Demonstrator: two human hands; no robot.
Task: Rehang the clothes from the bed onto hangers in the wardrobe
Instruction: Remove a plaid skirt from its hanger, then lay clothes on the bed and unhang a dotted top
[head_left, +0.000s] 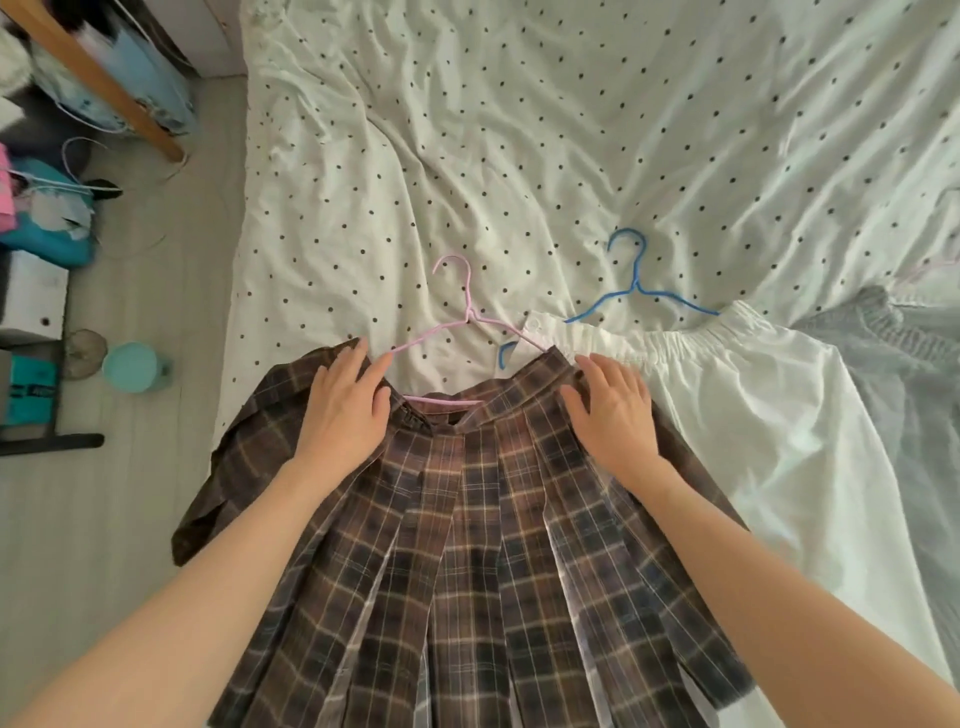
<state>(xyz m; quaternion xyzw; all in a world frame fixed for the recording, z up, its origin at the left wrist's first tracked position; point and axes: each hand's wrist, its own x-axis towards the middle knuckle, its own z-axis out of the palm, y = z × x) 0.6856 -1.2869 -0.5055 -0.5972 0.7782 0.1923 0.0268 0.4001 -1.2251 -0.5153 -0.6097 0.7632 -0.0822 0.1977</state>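
Far-left floor clutter too blurry to identify. Plaid skirt (467, 545) on the bed (519, 130), hem cut off at near edge. Left hand (343, 410) flat, fingers straight, on waistband's left; pink hanger (462, 322) partly hidden inside skirt; right hand (613, 410) flat on waistband's right. Blue hanger (634, 286) half under white garment (753, 415).

Brown plaid pleated skirt (467, 545): hem cut off by bottom edge at 6 o'clock. Thin pink wire hanger (457, 317): lower bar partly hidden under skirt waistband. Thin blue wire hanger (631, 283): lower part hidden under white elastic-waist garment (753, 415). Grey knitted garment (893, 364): cut off by right edge at 3 o'clock. Clutter at 9–10 o'clock blurred, cannot tell items.
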